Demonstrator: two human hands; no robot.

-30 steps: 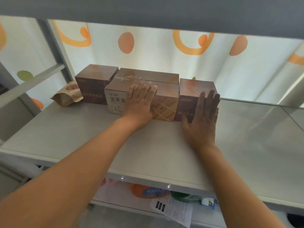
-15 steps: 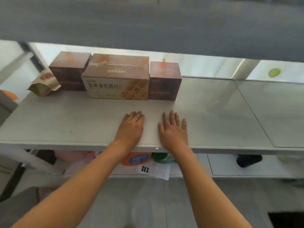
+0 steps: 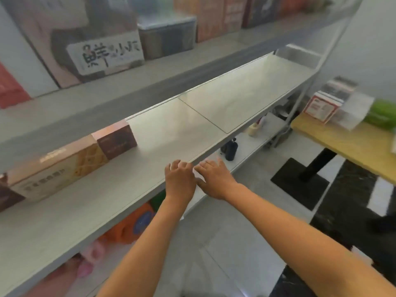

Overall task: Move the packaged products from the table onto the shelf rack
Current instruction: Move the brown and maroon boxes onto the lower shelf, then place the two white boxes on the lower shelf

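Brown and cream boxes stand in a row at the back of the middle shelf (image 3: 85, 202), up and left of both hands and well apart from them: a small dark brown box (image 3: 116, 140) touches the end of a long waffle-print box (image 3: 57, 168). More packaged goods wait on the yellow table (image 3: 342, 144) at the right, among them a red-and-white box (image 3: 321, 107).

Left hand (image 3: 179, 180) and right hand (image 3: 215, 179) hover side by side at the shelf's front edge, fingers loosely spread and holding nothing; whether they touch the edge is unclear.

Pale grey boards make up the rack, with a shelf above carrying cartons and a printed sign (image 3: 105, 54). Below lie orange (image 3: 130, 226) and pink packages, over a grey tiled floor.
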